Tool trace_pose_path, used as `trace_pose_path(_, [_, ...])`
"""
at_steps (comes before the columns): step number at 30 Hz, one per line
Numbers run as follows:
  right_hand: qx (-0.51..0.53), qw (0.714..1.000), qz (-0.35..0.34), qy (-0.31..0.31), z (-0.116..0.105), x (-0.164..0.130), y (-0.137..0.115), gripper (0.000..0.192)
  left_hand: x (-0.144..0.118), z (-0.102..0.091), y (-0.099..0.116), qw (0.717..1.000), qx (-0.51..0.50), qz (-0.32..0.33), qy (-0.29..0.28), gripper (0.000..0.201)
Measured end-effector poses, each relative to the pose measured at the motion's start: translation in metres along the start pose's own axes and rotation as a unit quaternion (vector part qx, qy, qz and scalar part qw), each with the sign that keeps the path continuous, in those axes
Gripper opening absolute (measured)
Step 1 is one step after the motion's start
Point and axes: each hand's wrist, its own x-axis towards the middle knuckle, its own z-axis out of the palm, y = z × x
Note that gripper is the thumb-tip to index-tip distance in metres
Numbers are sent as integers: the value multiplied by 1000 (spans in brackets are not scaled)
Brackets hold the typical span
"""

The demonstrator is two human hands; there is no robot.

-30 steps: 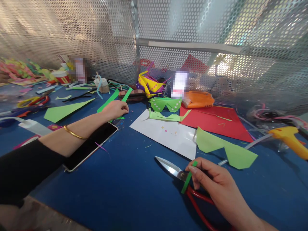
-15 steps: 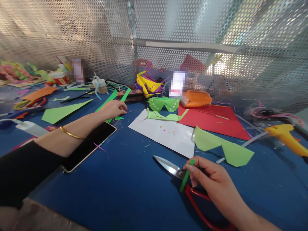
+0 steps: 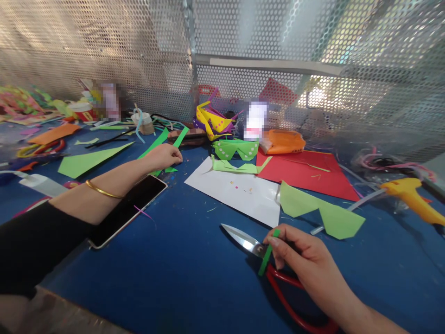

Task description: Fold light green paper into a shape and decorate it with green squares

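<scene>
My right hand (image 3: 302, 260) pinches a short green paper strip (image 3: 266, 259) between thumb and fingers. Right beneath it are scissors (image 3: 241, 239) with red handles, blades closed and pointing left; whether the fingers also grip them, I cannot tell. My left hand (image 3: 163, 157) is closed, fingers curled down over the green paper strips (image 3: 181, 138) beyond the phone. What its fingertips hold is hidden. Under my left forearm lies a dark-screened phone (image 3: 127, 213). A light green paper mask shape (image 3: 321, 211) rests just beyond my right hand.
White paper (image 3: 239, 204) and red paper (image 3: 306, 174) lie mid-table. Behind them sit a green mask with white dots (image 3: 236, 149), yellow mask (image 3: 219, 123) and orange packet (image 3: 285, 141). A yellow glue gun (image 3: 410, 195) is at right. Perforated metal (image 3: 139, 51) closes off the back.
The view shifts very slightly. Both hands, the green strip and the scissors keep practically the same places.
</scene>
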Motion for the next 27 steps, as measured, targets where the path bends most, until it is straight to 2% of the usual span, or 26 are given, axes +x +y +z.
trace_pose_path(4, [3,1000,-4,2,0,0,-1,31,-5,-5,1,997,-76,-20,2,20])
trace_pose_path(7, [6,1000,-6,3,0,1,-1,32,-15,-7,10,993,-115,-25,-1,25])
trace_pose_path(10, [8,1000,-1,4,0,2,0,31,-34,0,31,986,-163,-9,-38,22])
trace_pose_path(13, [3,1000,2,2,0,1,-1,31,-56,17,60,979,-182,36,-87,16])
trace_pose_path(15, [3,1000,3,0,0,1,-1,31,-68,31,79,976,-173,93,-97,14])
trace_pose_path(19, [6,1000,2,-7,0,0,-2,31,-79,54,107,977,-147,136,-74,10])
trace_pose_path(23, [12,1000,5,-12,0,0,-3,30,-75,66,120,979,-114,163,-48,11])
trace_pose_path(27, [17,1000,11,-17,0,0,-3,29,-68,68,124,980,-88,171,-49,17])
